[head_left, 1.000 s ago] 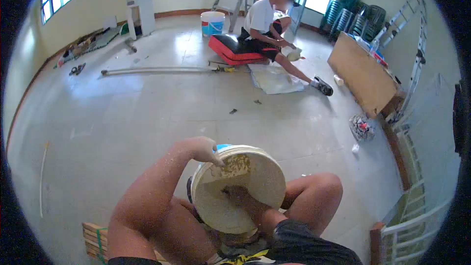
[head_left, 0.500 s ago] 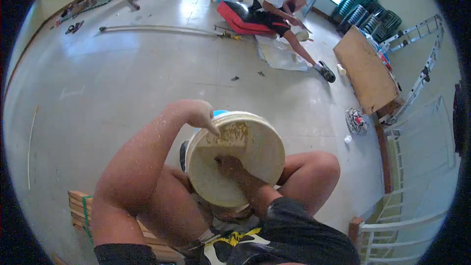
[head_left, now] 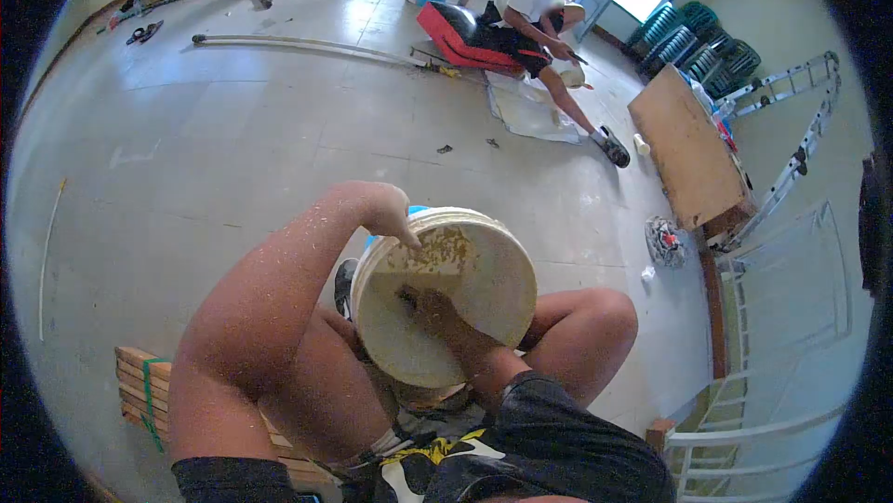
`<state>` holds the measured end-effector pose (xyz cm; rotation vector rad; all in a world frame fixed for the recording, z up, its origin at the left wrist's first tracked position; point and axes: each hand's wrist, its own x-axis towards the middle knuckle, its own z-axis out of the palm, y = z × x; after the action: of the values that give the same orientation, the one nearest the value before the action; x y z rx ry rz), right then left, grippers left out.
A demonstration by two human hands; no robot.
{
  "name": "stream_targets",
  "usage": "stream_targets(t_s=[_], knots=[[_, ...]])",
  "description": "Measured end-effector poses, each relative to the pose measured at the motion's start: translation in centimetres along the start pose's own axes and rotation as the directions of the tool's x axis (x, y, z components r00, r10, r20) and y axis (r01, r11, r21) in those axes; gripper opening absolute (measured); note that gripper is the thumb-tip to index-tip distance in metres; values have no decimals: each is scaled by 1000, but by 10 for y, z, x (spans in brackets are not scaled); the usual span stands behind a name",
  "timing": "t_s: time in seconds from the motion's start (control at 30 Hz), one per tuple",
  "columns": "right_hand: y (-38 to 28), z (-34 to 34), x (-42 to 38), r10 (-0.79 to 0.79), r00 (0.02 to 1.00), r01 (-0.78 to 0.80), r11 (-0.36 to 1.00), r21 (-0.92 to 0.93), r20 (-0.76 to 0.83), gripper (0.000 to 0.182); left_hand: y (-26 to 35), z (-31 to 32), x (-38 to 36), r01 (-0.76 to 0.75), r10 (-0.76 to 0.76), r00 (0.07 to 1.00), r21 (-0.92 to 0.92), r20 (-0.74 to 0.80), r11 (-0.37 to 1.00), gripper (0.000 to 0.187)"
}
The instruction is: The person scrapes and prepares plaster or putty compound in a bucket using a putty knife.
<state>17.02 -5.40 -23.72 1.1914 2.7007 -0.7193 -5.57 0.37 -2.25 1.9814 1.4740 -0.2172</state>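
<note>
2 hands on 1 bucket (head_left: 445, 294), tilted between the knees: left hand (head_left: 386, 210) clamps its far rim, right hand (head_left: 430, 308) presses inside, grip unclear. Crust remains near the rim; cleaning looks roughly half done.

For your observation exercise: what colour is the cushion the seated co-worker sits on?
Red with a black top, seen in the head view: cushion under the co-worker.
</note>
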Motion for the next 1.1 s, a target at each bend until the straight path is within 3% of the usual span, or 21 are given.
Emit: stream_targets(t_s=[0.03, 0.1, 0.2, 0.3, 0.4, 0.47, 0.5, 0.57, 0.6, 0.63, 0.67, 0.7, 0.73, 0.8, 0.87, 0.93, 0.97, 1.03, 1.07, 1.1], knots=[[1, -1, 2, 1, 1000, -1, 1000, -2, -1, 35, 1, -1, -2, 0, 0, 1000, 6, -2, 1000, 63], [3, -3, 7, 71, 988, -82, 994, 73, 140, 42, 4, -5, -5, 22, -22, 999, 10, 46, 1000, 64], [-11, -4, 7, 186, 975, -189, 982, 17, 121, 38, 8, -9, -7, 41, -44, 995, 34, 91, 999, 64], [-8, -3, 1, 84, 996, -85, 994, 75, 18, 43, 11, -9, -12, 14, -17, 997, 44, 72, 999, 61], [0, -1, -2, 47, 999, -50, 984, 172, 24, 47, 7, -5, -10, -16, 15, 1000, 91, 10, 996, 61], [-3, -3, 6, 345, 934, -358, 908, 216, 97, 47, 21, -7, -21, 33, -27, 999, 151, -41, 988, 60], [14, 11, 9, 217, 974, -224, 965, 139, 66, 46, 36, -12, -38, 90, -79, 994, 167, -70, 982, 55], [28, 32, 11, 34, 999, -36, 998, 57, 27, 44, 89, -18, -78, 54, 20, 977, 339, -210, 939, 55], [19, 25, 9, 11, 1000, -13, 997, 72, 25, 43, 118, -12, -87, -7, 74, 966, 261, -249, 965, 53], [12, 18, 8, 21, 999, -24, 996, 90, 30, 43, 143, 0, -99, -290, 314, 876, 121, -366, 949, 49], [9, 14, 5, 25, 999, -28, 994, 103, 35, 42, 173, 7, -115, -589, 540, 726, 21, -425, 808, 37], [4, 12, 1, 32, 999, -36, 993, 114, 36, 41, 203, 1, -143, -685, 603, 728, -323, -325, 653, 34], [3, 12, -1, 41, 999, -44, 992, 115, 27, 40, 227, 5, -157, -735, 684, 655, -480, -322, 478, 34], [3, 15, -5, 44, 999, -45, 991, 128, 5, 39, 270, 21, -175, -653, 772, 517, -754, -369, 77, 48], [-1, 15, -14, 66, 998, -63, 986, 154, -17, 37, 309, 50, -188, -350, 796, 433, -893, -423, -285, 73], [-5, 4, -31, 145, 989, -138, 973, 187, -25, 36, 345, 63, -206, -103, 808, 341, -873, -481, -476, 92], [-4, 6, -34, 174, 985, -168, 970, 176, -18, 35, 362, 57, -215, -58, 812, 276, -852, -515, -521, 98], [30, 64, 10, 205, 978, -205, 979, -15, 45, 35, 389, 75, -225, 144, 824, 295, -830, -484, -539, 83], [10, 42, -15, 67, 990, -54, 993, 106, -120, 34, 405, 86, -229, 200, 825, 312, -816, -472, -542, 79], [-7, 11, -47, -44, 956, 106, 974, 202, -292, 33, 434, 101, -227, -35, 456, 194, -471, -869, -882, 75]])
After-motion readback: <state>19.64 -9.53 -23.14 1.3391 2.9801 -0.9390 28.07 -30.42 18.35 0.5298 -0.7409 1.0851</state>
